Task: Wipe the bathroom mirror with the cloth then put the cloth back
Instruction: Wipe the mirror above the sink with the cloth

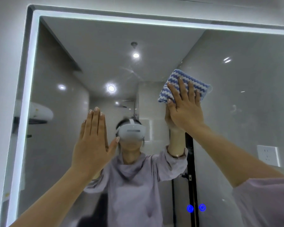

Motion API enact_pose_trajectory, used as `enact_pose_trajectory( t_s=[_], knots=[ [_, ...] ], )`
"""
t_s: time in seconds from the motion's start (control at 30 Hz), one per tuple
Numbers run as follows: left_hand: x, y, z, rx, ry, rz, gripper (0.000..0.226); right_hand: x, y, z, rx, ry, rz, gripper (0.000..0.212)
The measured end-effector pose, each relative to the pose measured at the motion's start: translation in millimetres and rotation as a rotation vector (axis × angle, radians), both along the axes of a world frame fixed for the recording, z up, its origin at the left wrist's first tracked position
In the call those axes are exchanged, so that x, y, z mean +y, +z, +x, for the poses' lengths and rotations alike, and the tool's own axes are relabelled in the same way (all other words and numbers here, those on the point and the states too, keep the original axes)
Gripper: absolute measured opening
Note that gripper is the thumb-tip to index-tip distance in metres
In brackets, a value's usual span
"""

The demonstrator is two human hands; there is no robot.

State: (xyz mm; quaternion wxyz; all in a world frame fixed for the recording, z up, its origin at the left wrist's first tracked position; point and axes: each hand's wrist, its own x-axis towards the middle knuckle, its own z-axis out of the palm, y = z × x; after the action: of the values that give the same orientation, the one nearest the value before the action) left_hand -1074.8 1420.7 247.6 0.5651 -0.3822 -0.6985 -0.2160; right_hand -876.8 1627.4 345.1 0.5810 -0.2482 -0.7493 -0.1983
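The bathroom mirror (236, 95) fills the head view, with a lit white band along its top and left edges. A folded blue-and-white striped cloth (177, 79) lies flat against the glass right of centre. My right hand (185, 105) presses it there with straight, spread fingers. My left hand (93, 141) is raised left of centre, fingers straight and together, palm toward the glass and holding nothing. Faint smears show on the glass above and left of the cloth.
Two blue lit touch buttons (196, 208) sit low on the mirror. A white wall (2, 79) borders the mirror on the left. The reflection shows a person in a lilac top, ceiling lights, a shower fitting and a wall socket.
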Motion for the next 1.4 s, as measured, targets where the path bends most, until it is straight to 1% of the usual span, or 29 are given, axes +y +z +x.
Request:
enact_pose_trajectory(
  t_s=[0.13,0.2,0.3,0.43,0.53,0.7,0.77,0.93,1.13,1.33,1.4],
  knots=[
    [-0.9,0.3,0.9,-0.005,-0.010,0.002,0.086,-11.3,-0.8,-11.4,0.023,0.021,-0.027,0.056],
    [-2.1,0.5,3.9,-0.010,-0.038,0.018,0.086,-23.4,-1.2,-19.1,-0.033,0.046,0.021,0.057],
    [-5.3,0.9,7.0,-0.020,-0.078,0.028,0.088,-46.5,1.2,-37.7,-0.166,0.072,0.123,0.056],
    [-7.6,2.6,8.7,-0.045,-0.086,0.018,0.088,-77.2,8.3,-72.0,-0.267,0.080,0.225,0.055],
    [-8.9,3.7,10.5,-0.043,-0.072,0.014,0.088,-85.8,14.1,-81.0,-0.303,0.086,0.257,0.054],
    [-10.1,3.3,8.2,-0.045,-0.080,0.007,0.088,-69.1,23.6,-63.8,-0.338,0.087,0.288,0.053],
    [-10.0,2.9,7.2,-0.045,-0.079,0.002,0.089,-55.5,29.7,-50.5,-0.310,0.076,0.241,0.053],
    [-9.9,2.3,6.6,-0.053,-0.097,0.011,0.089,-13.2,39.1,-8.2,-0.139,0.064,0.105,0.053],
    [-8.8,1.6,6.3,-0.050,-0.097,0.012,0.088,28.3,40.6,31.1,-0.022,0.031,-0.048,0.055],
    [-9.1,1.9,5.8,-0.056,-0.117,0.007,0.088,13.9,42.5,6.2,0.107,0.019,-0.133,0.055],
    [-8.6,1.4,5.6,-0.057,-0.118,0.008,0.088,0.0,44.9,-6.0,0.097,0.018,-0.109,0.056]
  ],
)
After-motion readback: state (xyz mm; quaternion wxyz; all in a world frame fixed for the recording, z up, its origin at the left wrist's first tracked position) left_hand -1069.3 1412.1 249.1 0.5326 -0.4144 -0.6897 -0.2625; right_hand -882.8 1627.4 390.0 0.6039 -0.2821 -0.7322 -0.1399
